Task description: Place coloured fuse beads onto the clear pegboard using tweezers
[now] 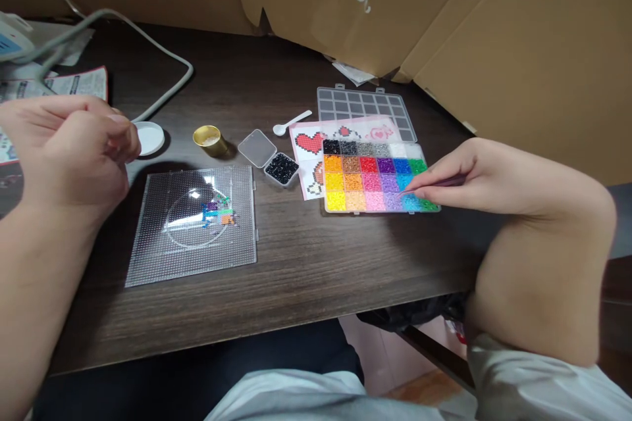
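My right hand [467, 177] pinches a pair of dark tweezers [447, 182], their tips over the lilac and blue beads in a compartmented bead box [340, 212]. The box stands open and is filled with small beads sorted by colour. On the left, my left hand [74, 151] is raised above the table, curled into a fist with nothing showing in it. A clear square pegboard [197, 263] lies beside it. Blue, green, purple and orange beads [217, 212] sit on the board, inside the right part of a white circle outline.
A small case of black beads [282, 169], a white spoon [291, 123], a gold cup [208, 138] and a white round lid [149, 138] stand around the board. A pattern sheet [310, 143] lies partly beneath the bead box. Cardboard [306, 6] walls the back; a grey cable [168, 46] curves at left.
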Demonstrator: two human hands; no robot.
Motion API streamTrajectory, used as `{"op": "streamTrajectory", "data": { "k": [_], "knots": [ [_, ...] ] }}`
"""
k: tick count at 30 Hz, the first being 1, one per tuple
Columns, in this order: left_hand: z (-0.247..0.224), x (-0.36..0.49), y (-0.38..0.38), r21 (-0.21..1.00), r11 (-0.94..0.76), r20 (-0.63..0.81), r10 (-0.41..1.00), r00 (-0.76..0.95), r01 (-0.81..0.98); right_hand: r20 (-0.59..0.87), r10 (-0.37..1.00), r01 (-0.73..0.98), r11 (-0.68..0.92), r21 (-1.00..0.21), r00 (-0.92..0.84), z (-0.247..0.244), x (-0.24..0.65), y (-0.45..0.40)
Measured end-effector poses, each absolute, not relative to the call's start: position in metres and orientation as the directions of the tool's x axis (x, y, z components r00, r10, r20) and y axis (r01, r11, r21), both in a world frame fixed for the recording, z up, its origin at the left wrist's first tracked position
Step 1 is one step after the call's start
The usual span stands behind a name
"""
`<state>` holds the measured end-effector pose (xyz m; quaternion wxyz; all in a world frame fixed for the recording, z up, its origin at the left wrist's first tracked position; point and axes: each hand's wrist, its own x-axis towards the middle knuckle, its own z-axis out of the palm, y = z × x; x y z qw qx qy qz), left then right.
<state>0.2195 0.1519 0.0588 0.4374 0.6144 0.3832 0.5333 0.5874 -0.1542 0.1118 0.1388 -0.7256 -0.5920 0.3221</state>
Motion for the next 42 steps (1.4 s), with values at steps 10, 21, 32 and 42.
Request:
{"op": "streamTrajectory", "data": {
  "k": [10, 21, 32, 42],
  "knots": [
    [0.033, 0.224, 0.183, 0.827, -0.499, 0.545, 0.825, 0.151, -0.26, -0.281, 0.947, 0.786, -0.291, -0.546, 0.155, 0.113, 0.595, -0.159],
    [0.031, 0.217, 0.179, 0.815, -0.577, 0.553, 0.8, 0.232, 0.051, 0.359, 0.87, 0.708, 0.487, -0.511, -0.339, 0.102, 0.467, -0.109],
    [0.047, 0.222, 0.15, 0.784, -0.616, 0.611, 0.742, 0.276, -0.079, 0.371, 0.911, 0.677, 0.388, -0.626, -0.179, 0.044, 0.398, -0.068],
    [0.062, 0.229, 0.135, 0.908, -0.338, 0.295, 0.935, 0.197, 0.249, 0.256, 0.959, 0.749, 0.256, -0.61, -0.12, 0.05, 0.405, -0.072]
  ]
}}
